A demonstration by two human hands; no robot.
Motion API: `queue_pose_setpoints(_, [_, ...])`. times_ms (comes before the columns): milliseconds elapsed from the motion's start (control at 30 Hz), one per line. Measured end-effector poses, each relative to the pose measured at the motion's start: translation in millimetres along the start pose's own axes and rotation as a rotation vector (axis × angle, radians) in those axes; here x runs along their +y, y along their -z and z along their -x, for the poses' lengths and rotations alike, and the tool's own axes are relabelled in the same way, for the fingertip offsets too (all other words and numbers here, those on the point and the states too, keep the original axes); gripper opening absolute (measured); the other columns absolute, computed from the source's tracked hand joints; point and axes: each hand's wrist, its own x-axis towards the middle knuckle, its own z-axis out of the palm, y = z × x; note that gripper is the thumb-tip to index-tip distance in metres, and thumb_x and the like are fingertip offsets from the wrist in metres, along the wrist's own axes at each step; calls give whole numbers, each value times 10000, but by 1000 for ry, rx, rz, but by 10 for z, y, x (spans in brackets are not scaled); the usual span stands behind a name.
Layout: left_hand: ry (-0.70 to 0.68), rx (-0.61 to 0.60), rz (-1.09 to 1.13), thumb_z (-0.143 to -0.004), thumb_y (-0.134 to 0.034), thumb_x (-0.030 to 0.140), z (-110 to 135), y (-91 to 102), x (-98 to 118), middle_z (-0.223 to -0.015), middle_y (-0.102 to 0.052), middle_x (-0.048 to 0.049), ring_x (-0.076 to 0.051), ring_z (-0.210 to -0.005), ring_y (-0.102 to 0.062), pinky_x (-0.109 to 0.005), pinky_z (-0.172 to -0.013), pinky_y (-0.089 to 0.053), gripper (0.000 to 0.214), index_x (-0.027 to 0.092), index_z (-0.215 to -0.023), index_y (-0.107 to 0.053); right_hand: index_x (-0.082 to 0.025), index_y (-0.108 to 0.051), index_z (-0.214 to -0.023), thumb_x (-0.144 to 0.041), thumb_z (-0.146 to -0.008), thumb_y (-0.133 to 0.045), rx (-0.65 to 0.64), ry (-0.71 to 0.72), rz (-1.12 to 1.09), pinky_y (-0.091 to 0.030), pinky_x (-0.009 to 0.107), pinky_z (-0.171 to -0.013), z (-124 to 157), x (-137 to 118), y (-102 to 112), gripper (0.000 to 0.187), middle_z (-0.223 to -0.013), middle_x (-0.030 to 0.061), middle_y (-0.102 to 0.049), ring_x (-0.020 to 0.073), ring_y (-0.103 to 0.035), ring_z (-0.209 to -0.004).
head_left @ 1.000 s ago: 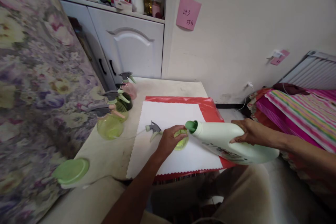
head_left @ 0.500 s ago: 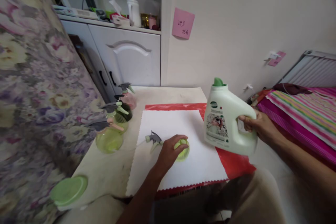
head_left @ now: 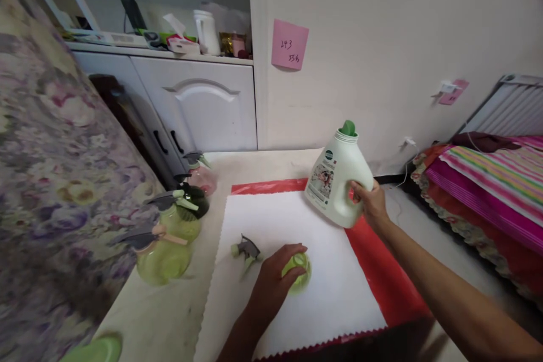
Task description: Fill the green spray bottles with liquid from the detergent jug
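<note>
My left hand [head_left: 278, 274] is closed around the neck of a yellow-green spray bottle [head_left: 300, 278] with its top off, standing on a white scallop-edged sheet [head_left: 331, 305]. Left of that hand a grey spray head [head_left: 247, 250] lies on the sheet. By its handle, my right hand [head_left: 370, 203] grips a pale green detergent jug [head_left: 339, 172] with a green spout and a printed label. The jug is tilted a little and hangs over the right part of the sheet, apart from the bottle.
Several spray bottles [head_left: 165, 260] line the table's left side beside a floral curtain [head_left: 46, 181]. A green lid-like item [head_left: 95, 349] is at the lower left. Red sheeting [head_left: 382, 271] shows under the white sheet. Behind are a cabinet [head_left: 203, 107] and wall; a bed [head_left: 487, 192] stands right.
The jug in my right hand has moved left and inward over the white sheet. My left hand still holds the bottle. The camera view has shifted slightly.
</note>
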Motion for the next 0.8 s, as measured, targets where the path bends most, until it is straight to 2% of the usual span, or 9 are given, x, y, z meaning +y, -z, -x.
queue_pose_setpoints(233, [-20, -66, 5, -837, -607, 205, 9, 10, -35, -1237, -672, -23, -225, -1171, -582, -354, -1036, -413, 354, 308, -1173, -652, -218, -496, -779, -432, -661, -742, -86, -29, -5, -341, 232, -424, 49, 132, -518, 347, -502, -95, -468, 100, -406, -437])
queue_pose_setpoints(400, [-17, -93, 4, -854, -584, 198, 30, 12, -51, -1280, -647, -13, -220, -1219, -548, -356, -1067, -385, 382, 322, -1213, -623, -223, -518, -807, -410, -673, -742, -159, -45, 20, -364, 240, -437, 129, 216, -687, 321, -531, -86, -488, 110, -428, -454])
queue_pose_setpoints(533, [-33, -82, 4, -841, -593, 182, 27, 13, -67, -1265, -649, -20, -228, -1295, -474, -367, -1097, -347, 355, 307, -1170, -637, -222, -533, -847, -415, -675, -733, -187, -51, 54, -398, 256, -448, 149, 253, -706, 327, -561, -65, -530, 128, -461, -466])
queue_pose_setpoints(633, [7, -78, -6, -833, -607, 188, 16, 11, -47, -1259, -649, -31, -236, -1250, -513, -375, -1077, -361, 342, 297, -1155, -644, -214, -552, -847, -438, -674, -728, -212, -40, 76, -462, 282, -510, 139, 273, -675, 334, -632, -26, -592, 160, -532, -540])
queue_pose_setpoints(700, [32, -73, -10, -826, -611, 184, 13, 9, -17, -1259, -648, -34, -237, -1212, -542, -380, -1065, -370, 347, 289, -1155, -645, -212, -563, -880, -447, -648, -750, -230, -20, 79, -515, 313, -616, 158, 288, -606, 379, -754, 6, -641, 194, -595, -666])
queue_pose_setpoints(800, [27, -65, -8, -811, -618, 167, 16, 9, 23, -1231, -660, -30, -229, -1185, -560, -365, -1049, -384, 360, 276, -1153, -641, -232, -522, -1079, -464, -655, -750, -207, 17, 70, -519, 389, -854, 295, 318, -387, 534, -1068, 52, -634, 239, -614, -948])
